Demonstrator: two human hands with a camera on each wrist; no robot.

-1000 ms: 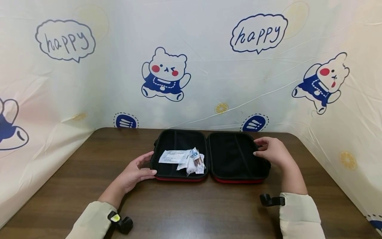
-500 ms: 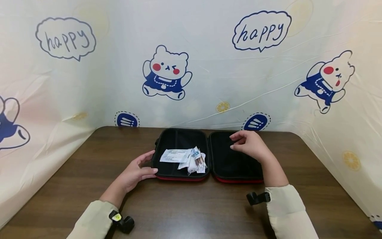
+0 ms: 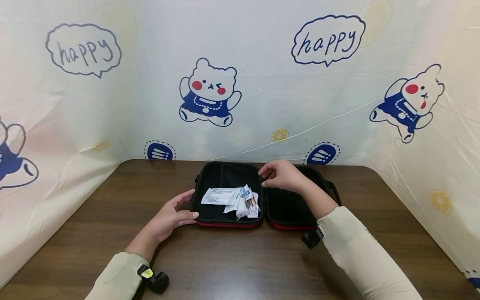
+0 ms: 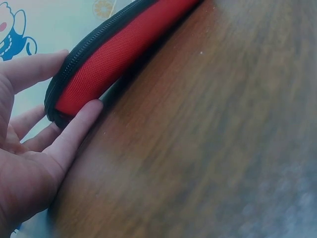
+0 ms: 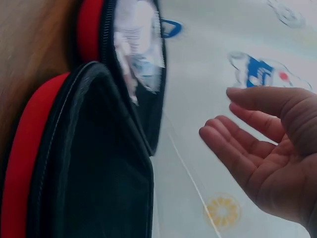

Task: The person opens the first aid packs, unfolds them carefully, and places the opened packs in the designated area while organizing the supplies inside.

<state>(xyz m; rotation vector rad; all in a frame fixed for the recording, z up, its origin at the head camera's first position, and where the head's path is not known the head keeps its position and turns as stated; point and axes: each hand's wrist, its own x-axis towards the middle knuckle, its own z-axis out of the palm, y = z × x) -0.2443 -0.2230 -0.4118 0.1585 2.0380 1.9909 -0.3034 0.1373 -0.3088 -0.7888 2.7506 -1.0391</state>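
Observation:
A black zippered case with red sides point(image 3: 228, 225) lies unfolded on the table, its two halves flat side by side. In its left half is a pile of white paper packets point(image 3: 220, 196) and clear-wrapped swabs point(image 3: 251, 204). My left hand point(image 3: 170, 216) holds that half's left side; the left wrist view shows the thumb against the red wall point(image 4: 109, 64) and fingers at the corner. My right hand point(image 3: 286, 177) hovers over the hinge side of the right half point(image 3: 290, 206), thumb and fingers apart with nothing between them, as the right wrist view confirms.
The brown wooden table point(image 3: 225, 262) extends around the case. A carry handle point(image 3: 333, 191) sticks out at the right half's outer edge. Behind stands a pale curtain point(image 3: 255, 125) printed with bears and "happy" bubbles.
My right hand has left the right half's outer edge and moved left across it to the hinge. The left hand stays on the case, and the packets have not moved.

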